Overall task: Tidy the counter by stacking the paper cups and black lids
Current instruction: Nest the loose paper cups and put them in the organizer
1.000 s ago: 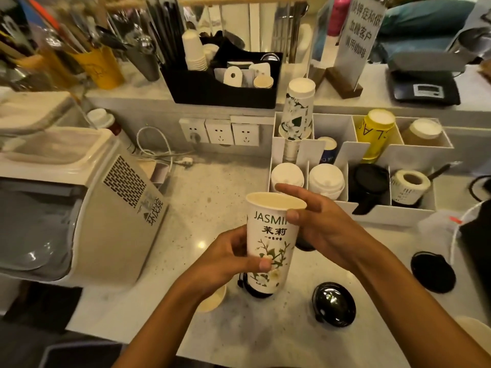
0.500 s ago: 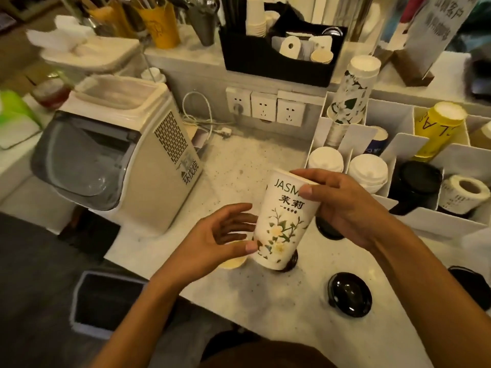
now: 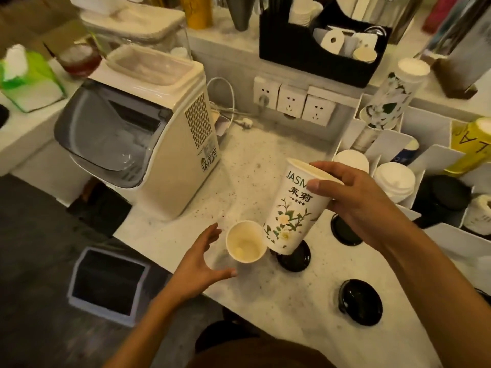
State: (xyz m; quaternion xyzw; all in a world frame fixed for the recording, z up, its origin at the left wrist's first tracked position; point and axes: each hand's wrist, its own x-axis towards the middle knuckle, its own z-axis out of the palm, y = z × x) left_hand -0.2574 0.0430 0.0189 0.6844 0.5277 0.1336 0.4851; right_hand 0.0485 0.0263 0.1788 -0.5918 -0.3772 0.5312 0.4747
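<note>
Head view: your right hand point(image 3: 364, 205) pinches the tall printed paper cup point(image 3: 293, 208) at its rim, thumb across the mouth, tilted over a black lid point(image 3: 293, 257) near the counter's front edge; your left hand point(image 3: 199, 264) is spread, holding nothing, just beside the small plain cup point(image 3: 245, 241) standing open-mouthed at that edge. Both cups look light and thin-walled, likely to buckle if squeezed, so hold them by the stiffer rolled rim. Two more glossy black lids point(image 3: 360, 305) lie apart on the pale speckled counter point(image 3: 247, 166), probably slippery.
</note>
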